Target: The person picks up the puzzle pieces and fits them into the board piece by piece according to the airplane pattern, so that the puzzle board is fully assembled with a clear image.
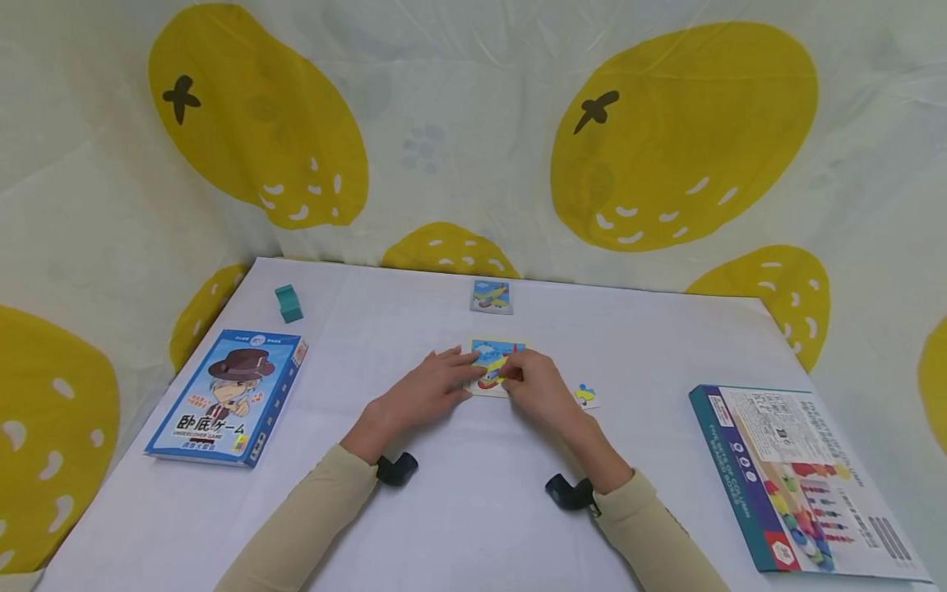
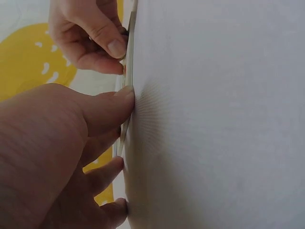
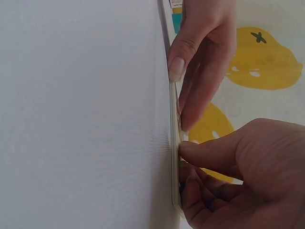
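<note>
A small puzzle board [image 1: 477,389] with an airplane on blue sky lies flat in the middle of the table. My left hand [image 1: 432,384] rests at its left side, fingers spread over the picture; in the left wrist view the thumb [image 2: 125,95] presses the near edge. Over the right half, my right hand [image 1: 538,386] pinches a puzzle piece low against the board with thumb and forefinger, the piece mostly hidden by the fingers. Right of that hand lies a loose puzzle piece [image 1: 585,395] in yellow, blue and white. Beyond the board is a grey-edged airplane card [image 1: 491,296].
On the left lies a blue game box [image 1: 222,403] with a cartoon figure in a hat, and a teal block [image 1: 288,303] behind it. A large toy box [image 1: 806,485] lies at the right. Behind the table hangs a patterned cloth [image 1: 459,123].
</note>
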Available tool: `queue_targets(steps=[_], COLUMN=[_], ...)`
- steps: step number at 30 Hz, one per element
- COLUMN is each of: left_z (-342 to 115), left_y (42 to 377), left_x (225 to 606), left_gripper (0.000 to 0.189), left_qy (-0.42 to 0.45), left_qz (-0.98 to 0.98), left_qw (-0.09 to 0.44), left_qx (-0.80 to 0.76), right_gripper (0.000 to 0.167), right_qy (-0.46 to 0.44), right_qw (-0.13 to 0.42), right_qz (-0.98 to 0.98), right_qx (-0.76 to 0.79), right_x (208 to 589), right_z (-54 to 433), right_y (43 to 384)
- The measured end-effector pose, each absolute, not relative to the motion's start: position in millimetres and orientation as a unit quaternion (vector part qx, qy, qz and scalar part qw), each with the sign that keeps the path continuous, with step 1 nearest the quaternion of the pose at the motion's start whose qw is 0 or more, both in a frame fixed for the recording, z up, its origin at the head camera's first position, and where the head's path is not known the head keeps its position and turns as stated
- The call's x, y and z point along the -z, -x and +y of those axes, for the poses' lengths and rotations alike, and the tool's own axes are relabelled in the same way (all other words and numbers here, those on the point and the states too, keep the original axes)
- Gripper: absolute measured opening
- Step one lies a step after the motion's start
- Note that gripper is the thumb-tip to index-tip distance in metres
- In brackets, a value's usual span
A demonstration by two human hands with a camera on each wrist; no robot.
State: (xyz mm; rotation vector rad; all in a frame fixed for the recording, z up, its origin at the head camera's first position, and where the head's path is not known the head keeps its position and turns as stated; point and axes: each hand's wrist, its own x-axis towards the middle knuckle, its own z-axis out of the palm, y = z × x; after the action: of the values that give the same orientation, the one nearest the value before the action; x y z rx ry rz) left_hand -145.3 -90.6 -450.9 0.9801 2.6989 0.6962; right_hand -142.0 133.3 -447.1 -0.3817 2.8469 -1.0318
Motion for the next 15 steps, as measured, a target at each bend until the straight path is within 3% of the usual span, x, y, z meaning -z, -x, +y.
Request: queue_targets(steps=[15], left_z=[-87.0], left_y=[141.8], left_x=[450.8], left_gripper=[0.043], left_qy=[-0.360], left_qz=[0.916], left_qw=[0.044], left_qx=[-0.171], right_gripper=[0.005], right_qy=[0.115], right_qw=[0.028], right_qz=[0.933], right_qx=[0.339], right_x=[444.7], right_z=[134.1], right_y=[138.8])
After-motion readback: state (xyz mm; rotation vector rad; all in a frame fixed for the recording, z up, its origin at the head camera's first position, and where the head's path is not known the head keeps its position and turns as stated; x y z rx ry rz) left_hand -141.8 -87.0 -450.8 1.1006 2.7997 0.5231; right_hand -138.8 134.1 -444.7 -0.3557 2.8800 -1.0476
